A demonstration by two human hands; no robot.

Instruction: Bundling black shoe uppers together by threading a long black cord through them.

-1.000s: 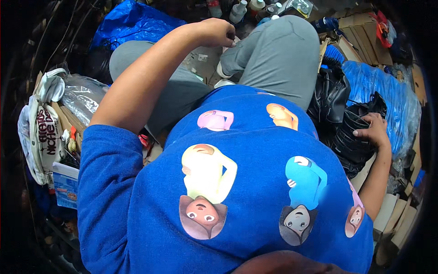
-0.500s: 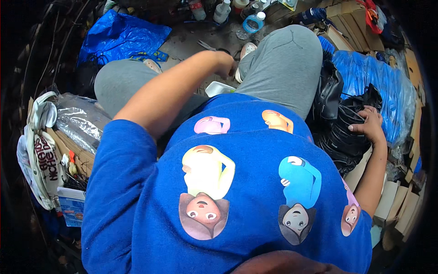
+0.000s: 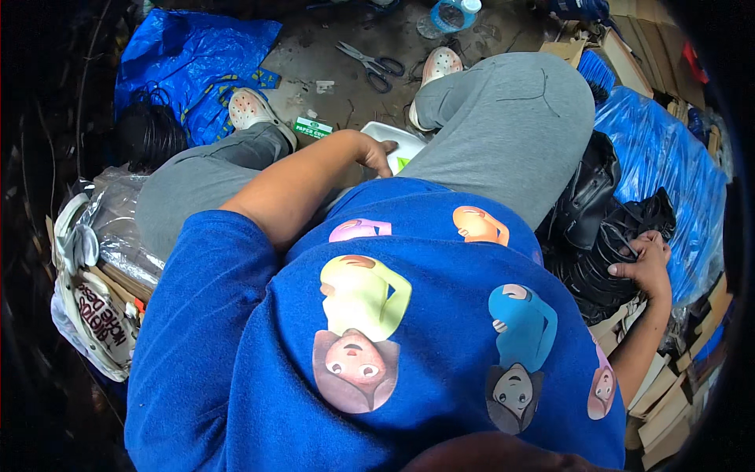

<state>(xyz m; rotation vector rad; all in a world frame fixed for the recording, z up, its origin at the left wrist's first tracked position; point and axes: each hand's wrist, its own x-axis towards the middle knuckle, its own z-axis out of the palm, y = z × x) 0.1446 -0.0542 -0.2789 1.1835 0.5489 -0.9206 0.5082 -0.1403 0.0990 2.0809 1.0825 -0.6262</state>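
Between my legs, my left hand reaches into a white tray, its fingers spread apart over it. A bright green piece shows inside the tray; part of the tray is hidden behind my hand and leg. At my right side, my right hand is closed on a dark bundle of glossy black strips, thumb on the near side and fingers curled over the top. Against this bundle lies a black leather-like piece.
Scissors with dark handles lie on the floor ahead, with a small green box nearer. A blue plastic bag and a black cord coil are left. Blue plastic-wrapped goods and cardboard pieces lie right.
My left hand has come down and back toward me, into the white tray. My right hand stays on the black bundle. The view has tilted lower, showing more of the scissors and green box.
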